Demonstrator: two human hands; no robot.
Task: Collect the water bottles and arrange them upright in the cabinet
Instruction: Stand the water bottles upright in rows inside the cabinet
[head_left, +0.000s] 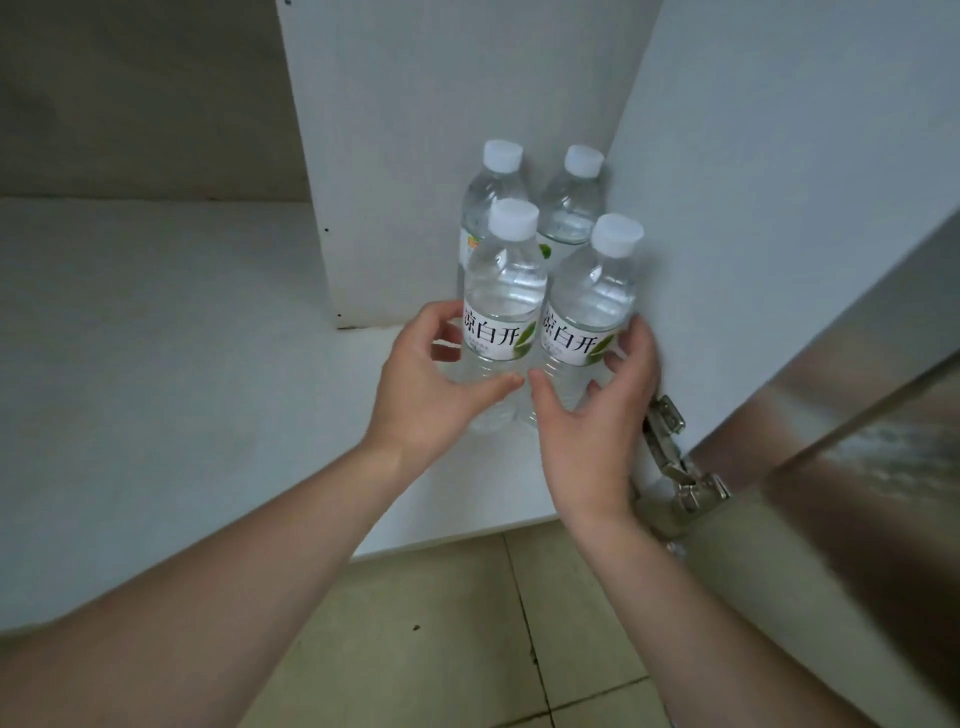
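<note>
Four upright bottles (540, 270) in the cabinet (208, 364); two hands (519, 405) each grip one front bottle.

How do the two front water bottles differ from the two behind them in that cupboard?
The front clear plastic water bottles are each held by a hand, left hand and right hand; the back clear plastic water bottles stand untouched. The front labels face the camera in full; the back labels are mostly hidden. All four stand upright with white caps on the white cabinet shelf.

clear bottles (503, 291), white caps (514, 219), white cabinet (156, 364), beige floor tiles (441, 639)
</note>
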